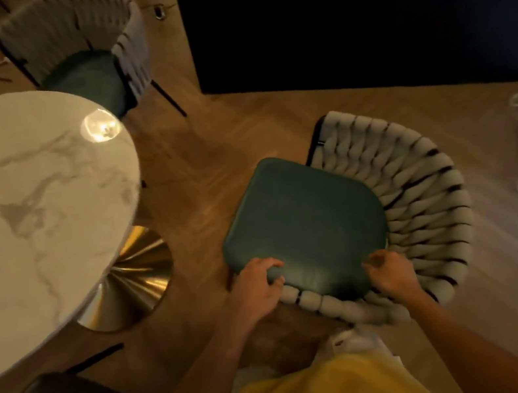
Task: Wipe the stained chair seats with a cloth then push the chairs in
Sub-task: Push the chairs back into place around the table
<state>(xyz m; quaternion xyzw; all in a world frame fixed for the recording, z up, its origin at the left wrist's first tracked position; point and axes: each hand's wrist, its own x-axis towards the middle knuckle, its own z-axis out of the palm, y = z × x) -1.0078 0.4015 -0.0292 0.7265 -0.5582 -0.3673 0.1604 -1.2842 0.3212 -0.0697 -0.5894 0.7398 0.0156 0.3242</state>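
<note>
Both hands grip the near chair low in the frame: the left hand [259,283] curls its fingers over the front corner of the green seat cushion [304,223], thumb on top, while the right hand [390,272] closes around the woven rope armrest just beside the cushion's other near corner; no cloth is visible in either hand or anywhere in the dim, blurred head view. This near chair [424,201], with its pale braided backrest curving along the right of centre, stands well apart from the round marble table [29,219] filling the left of the frame, its seat turned at an angle to the tabletop rather than facing it. A gold pedestal base [134,280] shows beneath the table edge, between table and chair. At upper left a second chair [78,44] of the same make sits with its green seat partly tucked under the table rim. Whether any stain remains on the near cushion cannot be told in this light; its surface reads as evenly dark green. Judging from the two-handed hold, the step in hand appears to be moving the chair toward the table. Doing it well would likely mean turning the seat square to the table first, keeping the pull even on both sides so the legs do not drag or twist on the wood floor [271,118], and steering clear of the pedestal.
</note>
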